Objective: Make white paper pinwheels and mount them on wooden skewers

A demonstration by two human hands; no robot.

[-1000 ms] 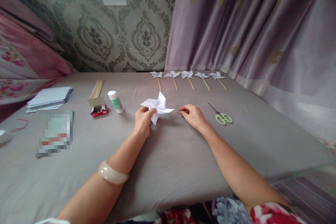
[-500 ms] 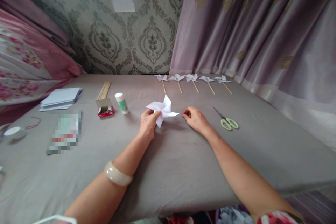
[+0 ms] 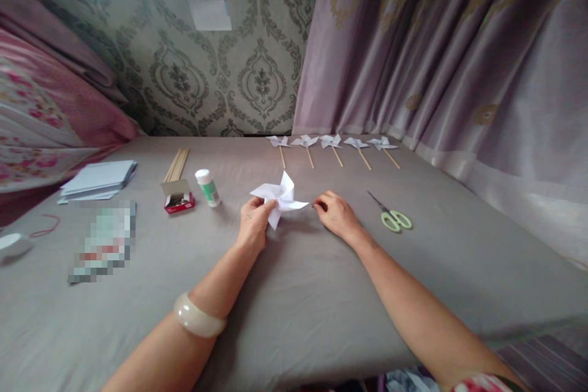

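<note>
A white paper pinwheel (image 3: 285, 199) without a stick is pinched at its middle by my left hand (image 3: 255, 217), thumb on top. Just right of one blade tip, my right hand (image 3: 337, 214) has its thumb and forefinger pressed together. A tiny dark thing shows at those fingertips, too small to name. Both hands are held over the grey cloth-covered table (image 3: 294, 294). Left of the pinwheel stands a glue stick (image 3: 209, 188) with a white cap. Beside it sits an open small red box (image 3: 178, 199) with small metal pieces inside.
Scissors (image 3: 390, 217) with green handles lie to the right. Several finished pinwheels (image 3: 331, 142) on sticks line the back edge. Wooden sticks (image 3: 177, 164), a paper stack (image 3: 98, 179), a blurred packet (image 3: 105, 242) and a white roll (image 3: 15, 245) are at the left.
The whole view has shifted slightly, so everything sits a bit lower and further left. Both hands keep their grips, and the pinwheel is held much as before.
</note>
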